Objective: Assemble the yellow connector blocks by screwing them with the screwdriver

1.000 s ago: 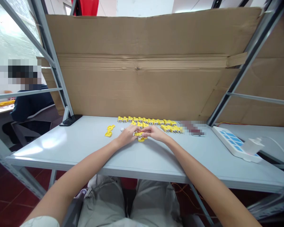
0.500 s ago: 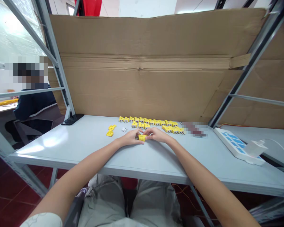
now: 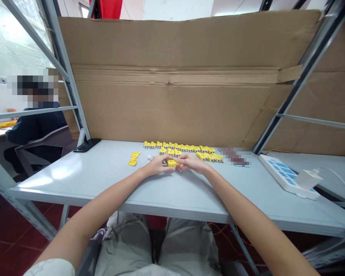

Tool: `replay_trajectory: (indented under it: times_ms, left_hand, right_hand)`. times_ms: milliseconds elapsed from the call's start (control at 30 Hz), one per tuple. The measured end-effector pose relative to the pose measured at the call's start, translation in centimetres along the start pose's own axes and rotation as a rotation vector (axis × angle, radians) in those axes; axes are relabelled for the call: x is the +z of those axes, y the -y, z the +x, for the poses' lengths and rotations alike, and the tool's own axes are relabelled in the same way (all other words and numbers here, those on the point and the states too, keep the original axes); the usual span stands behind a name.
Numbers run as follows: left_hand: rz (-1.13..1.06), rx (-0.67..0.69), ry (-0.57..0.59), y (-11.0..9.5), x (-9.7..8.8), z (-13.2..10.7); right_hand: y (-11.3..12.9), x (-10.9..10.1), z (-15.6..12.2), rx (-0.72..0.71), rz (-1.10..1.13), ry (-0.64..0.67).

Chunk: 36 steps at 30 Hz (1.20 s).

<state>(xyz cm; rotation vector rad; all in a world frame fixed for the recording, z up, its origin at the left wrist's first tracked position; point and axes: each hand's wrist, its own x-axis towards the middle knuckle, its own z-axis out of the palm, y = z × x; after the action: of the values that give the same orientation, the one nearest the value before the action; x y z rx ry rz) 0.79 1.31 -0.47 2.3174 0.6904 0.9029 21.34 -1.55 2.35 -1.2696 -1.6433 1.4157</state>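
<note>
Pinching a yellow connector (image 3: 171,163) on the desk (image 3: 74,172), the left hand (image 3: 158,166) and right hand (image 3: 192,163) seem closed on it; it looks light and stiff, best held by its ends.

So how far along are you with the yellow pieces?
Looks done: a long row of yellow connectors lined up at the back. In hand: one yellow connector, held between the left hand and the right hand. Looks left: the loose yellow pieces off to the left, and a small white piece beside them.
</note>
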Motion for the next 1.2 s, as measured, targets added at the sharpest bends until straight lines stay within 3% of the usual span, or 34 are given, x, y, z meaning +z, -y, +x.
replay_trajectory:
  times_ms: [167,233,367,467,567,667,800,867,1000,1200]
  left_hand:
    - [-0.455,-0.341,0.002,-0.5,0.0,0.1]
    - [-0.566,-0.392,0.03,-0.8,-0.1,0.1]
    - [-0.665,-0.393,-0.029,-1.1,-0.1,0.0]
    - [-0.592,-0.365,-0.041,-1.0,-0.3,0.1]
    - [-0.372,-0.287,-0.045,-0.8,-0.6,0.3]
    - [-0.125,-0.245,-0.036,-0.5,-0.8,0.3]
    - [0.021,-0.182,0.11,-0.4,-0.7,0.0]
    - [0.074,-0.149,0.158,-0.3,-0.6,-0.1]
    - [0.126,-0.138,0.174,0.0,-0.5,-0.2]
    - [0.119,-0.119,0.196,0.1,-0.6,-0.2]
  right_hand:
    - [0.1,0.3,0.2,-0.041,0.195,-0.105]
    - [0.1,0.6,0.2,-0.05,0.243,-0.086]
    - [0.1,0.9,0.2,-0.092,0.263,-0.049]
    - [0.1,1.1,0.2,-0.098,0.25,-0.108]
    - [0.2,1.0,0.3,-0.094,0.197,-0.122]
    - [0.5,0.1,0.2,-0.106,0.002,-0.176]
    - [0.8,-2.6,-0.5,-0.1,-0.535,-0.564]
    - [0.7,-4.0,-0.9,0.042,-0.729,-0.647]
    - [-0.2,-5.7,-1.3,0.307,-0.799,-0.464]
    - [-0.6,-6.0,-1.2,0.398,-0.758,-0.355]
